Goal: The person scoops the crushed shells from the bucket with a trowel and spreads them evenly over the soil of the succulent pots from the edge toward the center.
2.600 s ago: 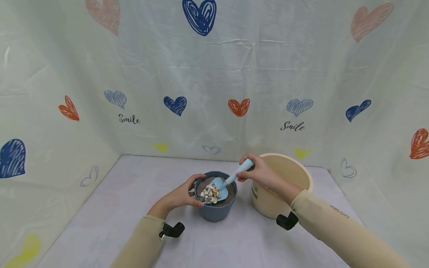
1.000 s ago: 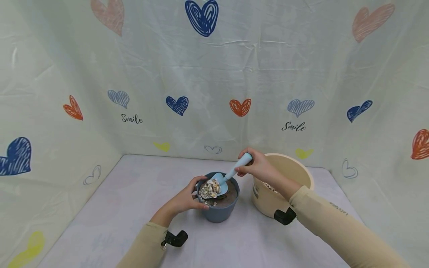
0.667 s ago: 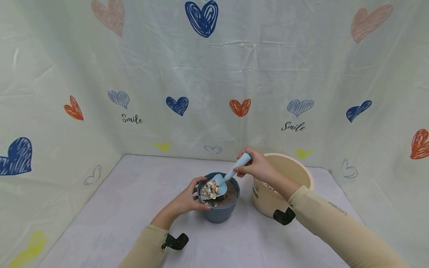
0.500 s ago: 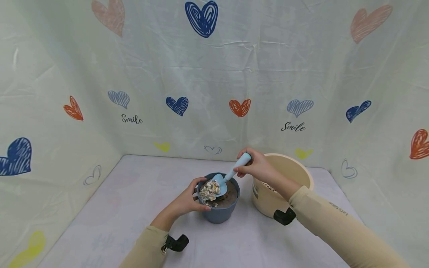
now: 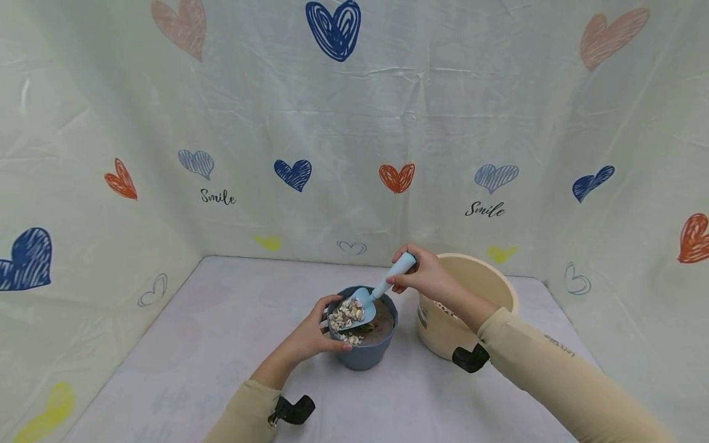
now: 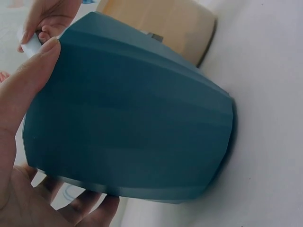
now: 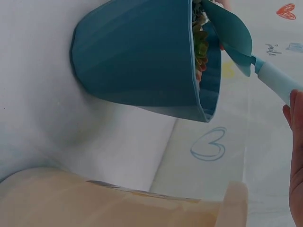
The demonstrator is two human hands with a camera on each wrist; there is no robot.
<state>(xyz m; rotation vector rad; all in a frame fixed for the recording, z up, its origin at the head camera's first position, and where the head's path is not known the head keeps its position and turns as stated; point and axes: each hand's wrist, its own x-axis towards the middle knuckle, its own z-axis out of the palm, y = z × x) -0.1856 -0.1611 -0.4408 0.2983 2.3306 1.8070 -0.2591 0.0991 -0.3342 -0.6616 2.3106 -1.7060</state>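
Note:
My left hand [image 5: 310, 332] grips the side of a blue-grey flower pot [image 5: 362, 357] standing on the table, thumb at the near rim and fingers round the far side. Between thumb and fingers my right hand [image 5: 423, 271] holds the handle of a light blue hand trowel [image 5: 365, 304]. The trowel's blade tilts down to the left over the pot and bears pale pebbles [image 5: 346, 312]. Below it, more pebbles [image 5: 353, 339] lie on brown soil [image 5: 382, 326]. A small green and reddish succulent [image 7: 201, 49] shows inside the rim in the right wrist view.
A large cream bucket [image 5: 440, 338] stands right of the pot, under my right forearm, with some pebbles showing inside. The white-covered table [image 5: 221, 320] meets a heart-printed curtain [image 5: 343, 123] at the back and sides.
The trowel has risen slightly and tilted, and pebbles have slid from it onto the soil at the pot's near left. The pot and my left hand have shifted a little right and nearer.

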